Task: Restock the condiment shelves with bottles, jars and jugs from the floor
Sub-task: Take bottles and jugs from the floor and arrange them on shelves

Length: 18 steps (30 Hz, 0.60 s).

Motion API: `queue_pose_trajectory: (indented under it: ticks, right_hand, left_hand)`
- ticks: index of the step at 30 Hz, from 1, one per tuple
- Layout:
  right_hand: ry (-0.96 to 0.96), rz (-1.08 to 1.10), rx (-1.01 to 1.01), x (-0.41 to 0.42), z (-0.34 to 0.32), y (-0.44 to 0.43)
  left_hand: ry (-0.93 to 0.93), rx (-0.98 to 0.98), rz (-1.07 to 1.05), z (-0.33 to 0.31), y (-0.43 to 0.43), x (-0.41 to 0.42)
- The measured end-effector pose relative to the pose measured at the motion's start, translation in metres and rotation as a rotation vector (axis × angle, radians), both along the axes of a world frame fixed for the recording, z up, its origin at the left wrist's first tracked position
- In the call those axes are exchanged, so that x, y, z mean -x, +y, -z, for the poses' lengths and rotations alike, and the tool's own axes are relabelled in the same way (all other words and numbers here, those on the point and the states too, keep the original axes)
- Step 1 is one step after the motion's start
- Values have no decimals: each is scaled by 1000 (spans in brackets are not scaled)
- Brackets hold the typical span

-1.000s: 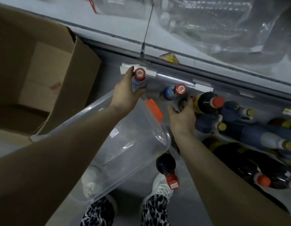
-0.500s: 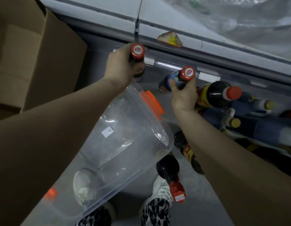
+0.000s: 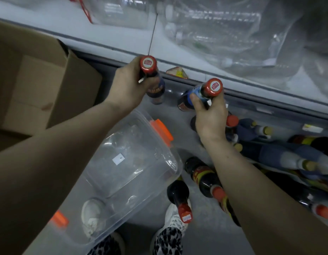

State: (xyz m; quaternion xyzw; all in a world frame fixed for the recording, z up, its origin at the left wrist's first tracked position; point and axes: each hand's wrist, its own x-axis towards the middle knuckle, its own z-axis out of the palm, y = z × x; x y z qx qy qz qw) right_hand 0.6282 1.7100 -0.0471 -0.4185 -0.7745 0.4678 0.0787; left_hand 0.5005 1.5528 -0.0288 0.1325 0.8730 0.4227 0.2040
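Note:
My left hand (image 3: 130,87) grips the neck of a dark red-capped sauce bottle (image 3: 155,89), lifted off the floor. A second red-capped bottle with a blue label (image 3: 211,87) is held by the neck in my right hand (image 3: 209,116), also raised. Both bottles hang just below the edge of the grey shelf (image 3: 122,45). Several more dark bottles lie on the floor: one by my shoe (image 3: 179,197), one under my right forearm (image 3: 203,175), and a pile at the right (image 3: 280,155).
A clear plastic bin with orange latches (image 3: 133,162) sits on the floor under my left arm. An open cardboard box (image 3: 40,85) stands at the left. Clear plastic packs of bottles (image 3: 223,24) fill the shelf above.
Both hands have closed on the two red-capped bottles and lifted them off the floor toward the shelf edge.

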Motion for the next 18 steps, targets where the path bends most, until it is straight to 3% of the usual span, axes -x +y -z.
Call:
queue_pose_trajectory:
  ticks: [11,18]
  right_hand:
    - [49,-274,84,9,-178,29]
    - [198,-338,198,18,-302,5]
  left_hand:
    - [-133,-213,-95,-163,-7,8]
    - [-150,-281,-60,-292,-29,1]
